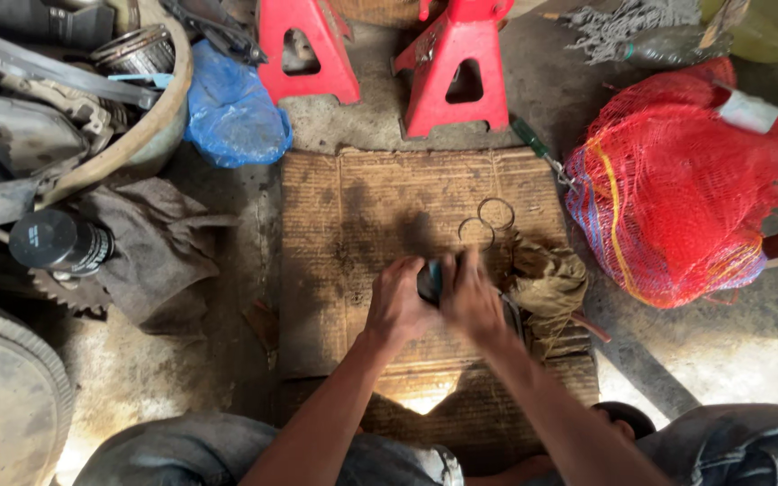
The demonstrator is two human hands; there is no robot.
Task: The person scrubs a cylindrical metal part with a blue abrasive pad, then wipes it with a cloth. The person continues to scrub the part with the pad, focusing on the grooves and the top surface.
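Note:
My left hand (pixel 398 301) and my right hand (pixel 472 297) meet over a sheet of dirty cardboard (pixel 353 225) on the floor. Between them they grip a small dark, teal-tinged object (pixel 429 279); most of it is hidden by my fingers and the hands are blurred. Just beyond my hands two thin metal rings (pixel 488 223) lie on the cardboard, one overlapping the other. A crumpled brown rag (pixel 547 283) lies right of my right hand, touching the cardboard's edge.
Two red jack stands (pixel 389 54) stand at the far edge. A red mesh sack (pixel 677 180) sits right, a blue plastic bag (pixel 231 112) and grey cloth (pixel 150 247) left. A black cylindrical filter (pixel 58 241), metal engine parts (pixel 38 117) and a wheel (pixel 2 405) crowd the left side.

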